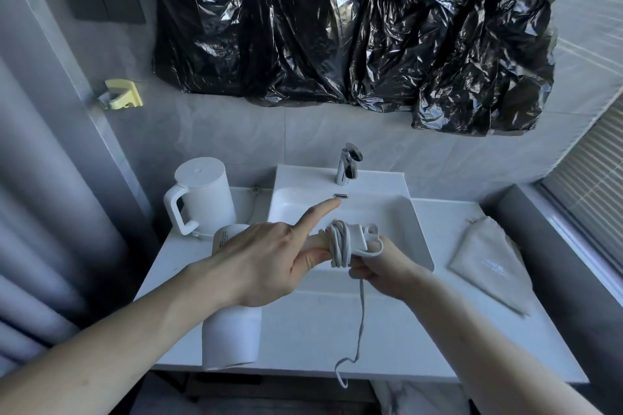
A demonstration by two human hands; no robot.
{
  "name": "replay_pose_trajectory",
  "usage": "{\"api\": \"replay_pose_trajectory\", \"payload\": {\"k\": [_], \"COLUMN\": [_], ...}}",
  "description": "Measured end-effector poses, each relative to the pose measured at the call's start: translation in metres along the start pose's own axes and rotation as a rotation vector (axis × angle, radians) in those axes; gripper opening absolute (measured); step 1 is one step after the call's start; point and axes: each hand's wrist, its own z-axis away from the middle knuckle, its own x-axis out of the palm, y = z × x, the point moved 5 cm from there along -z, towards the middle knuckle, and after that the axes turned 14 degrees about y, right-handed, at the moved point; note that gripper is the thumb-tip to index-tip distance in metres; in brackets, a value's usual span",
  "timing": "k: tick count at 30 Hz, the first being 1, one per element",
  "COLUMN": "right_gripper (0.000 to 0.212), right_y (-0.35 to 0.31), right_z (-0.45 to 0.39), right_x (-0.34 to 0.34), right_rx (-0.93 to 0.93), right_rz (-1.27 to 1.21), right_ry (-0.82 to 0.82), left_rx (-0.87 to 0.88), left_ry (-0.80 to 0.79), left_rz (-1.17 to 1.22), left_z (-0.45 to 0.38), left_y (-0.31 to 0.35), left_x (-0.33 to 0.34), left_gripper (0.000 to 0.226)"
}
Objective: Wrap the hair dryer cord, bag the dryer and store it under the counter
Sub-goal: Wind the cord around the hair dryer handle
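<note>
A white hair dryer (232, 330) lies across the counter's front left, with its handle pointing right over the sink. My left hand (266, 259) grips the handle, index finger stretched out. Several turns of the grey cord (338, 246) are coiled around the handle near its end (365, 234). My right hand (381, 266) pinches the cord just beside the coil. The loose tail of the cord (360, 323) hangs down past the counter's front edge. A flat grey pouch (488, 263) lies on the counter to the right, apart from both hands.
A white kettle (199, 192) stands at the back left beside the white sink (414, 212), with a chrome faucet (349, 165) behind it. Black plastic sheeting (337, 27) covers the wall above. A yellow holder (121, 94) is fixed to the left wall. A window sill runs along the right.
</note>
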Motion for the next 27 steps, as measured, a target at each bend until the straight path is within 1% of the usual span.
{"api": "replay_pose_trajectory", "payload": {"k": [3,6,8,12,16,20,24,27], "right_gripper": [0.036,0.034,0.040,0.049,0.046,0.044,0.042,0.039], "right_y": [0.021,0.029,0.030,0.031,0.031,0.016,-0.017,-0.041], "right_z": [0.008,0.021,0.029,0.042,0.060,0.082,0.098,0.103], "right_x": [0.012,0.019,0.017,0.013,0.009,0.003,-0.001,-0.002], "right_rx": [0.106,0.133,0.136,0.078,0.030,-0.078,-0.289,-0.424], "right_rz": [-0.061,-0.029,0.008,0.170,0.404,0.557,0.680,0.776], "right_ry": [-0.006,-0.045,-0.034,-0.011,0.004,-0.004,-0.019,0.000], "left_rx": [0.016,0.011,-0.016,-0.068,-0.104,-0.117,-0.126,-0.090], "left_ry": [0.022,0.034,0.036,0.043,0.031,-0.009,-0.065,-0.118], "left_rz": [0.084,0.098,0.088,0.083,0.009,-0.097,-0.184,-0.219], "left_z": [-0.003,-0.006,-0.007,-0.012,-0.019,-0.019,-0.018,-0.016], "left_y": [0.004,-0.002,-0.008,-0.015,-0.023,-0.032,-0.045,-0.040], "left_x": [-0.002,-0.002,-0.001,0.002,0.001,0.006,0.018,0.025], "left_gripper": [0.053,0.039,0.035,0.031,0.031,0.033,0.035,0.034]}}
